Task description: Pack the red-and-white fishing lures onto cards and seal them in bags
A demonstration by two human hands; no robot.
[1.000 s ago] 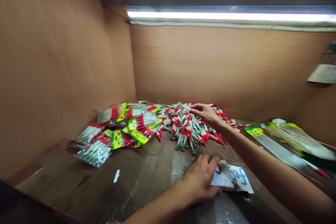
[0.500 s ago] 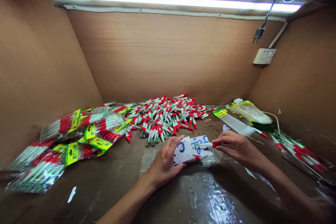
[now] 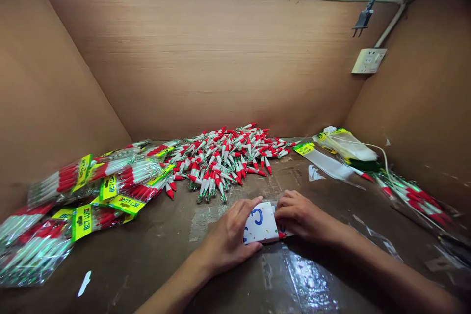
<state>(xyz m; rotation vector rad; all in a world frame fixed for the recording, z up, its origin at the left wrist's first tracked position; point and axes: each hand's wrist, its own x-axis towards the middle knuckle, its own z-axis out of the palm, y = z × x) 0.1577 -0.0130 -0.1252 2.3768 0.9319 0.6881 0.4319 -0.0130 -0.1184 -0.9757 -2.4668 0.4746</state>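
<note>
Left hand grips the left end of a white card holder with blue lettering, thumb and fingers on opposite edges. Right hand bends its fingers over the other end, where a bit of red shows; whether they pinch anything is hidden. Both hands are low over the brown counter. Beyond them lies a heap of red-and-white lures, with bagged lures to the left. Rightward, 1 clear sleeve lies near a 2-pin plug's wall socket, which is higher up.
</note>
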